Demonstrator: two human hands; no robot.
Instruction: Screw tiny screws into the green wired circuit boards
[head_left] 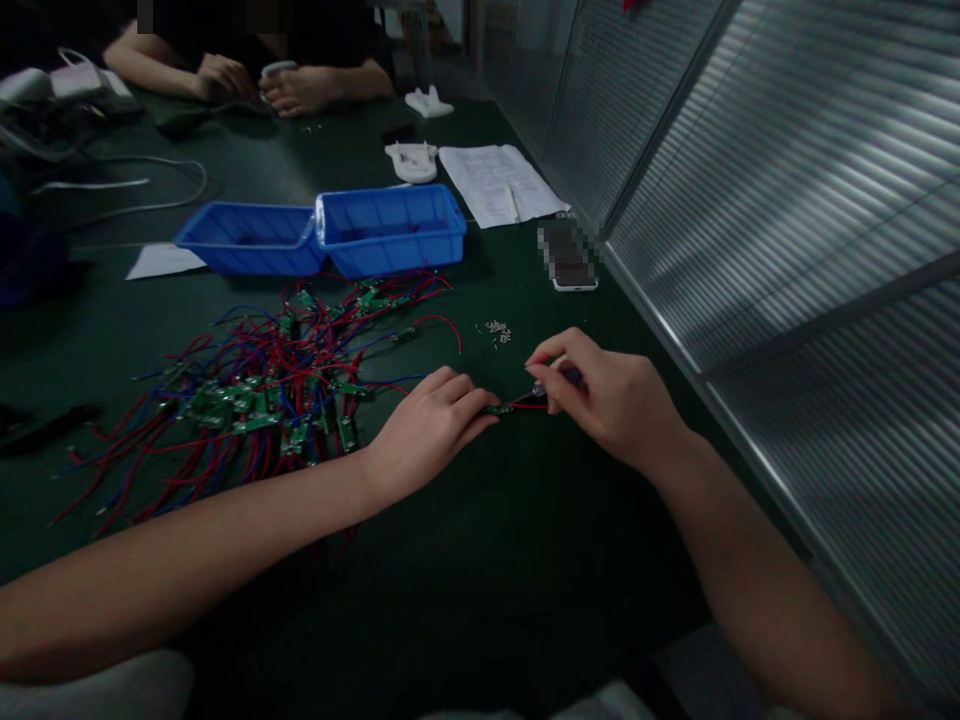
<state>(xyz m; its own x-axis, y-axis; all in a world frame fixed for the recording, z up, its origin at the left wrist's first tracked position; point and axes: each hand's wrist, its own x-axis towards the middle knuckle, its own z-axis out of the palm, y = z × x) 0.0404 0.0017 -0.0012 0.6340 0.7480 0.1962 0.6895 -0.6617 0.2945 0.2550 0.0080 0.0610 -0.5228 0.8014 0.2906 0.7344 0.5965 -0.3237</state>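
My left hand [442, 420] is closed on a small green circuit board [498, 408], pinching it just above the table. Red and blue wires run from the board. In my right hand [600, 395] is a screwdriver [540, 389], its handle mostly hidden by my fingers and its thin shaft pointing left at the board. The tip seems to meet the board, though the exact contact is too small to tell. Just beyond my hands lies a little heap of tiny screws [498, 331]. To the left spreads a tangled pile of circuit boards with red and blue wires [255, 400].
Two blue bins [397, 245] stand behind the pile. Farther right are printed sheets [495, 185] with a pen [514, 203], a phone [568, 258] and a white plastic part [414, 162]. A slatted partition [750, 200] borders the right side. Another person's hands [292, 92] rest across the table.
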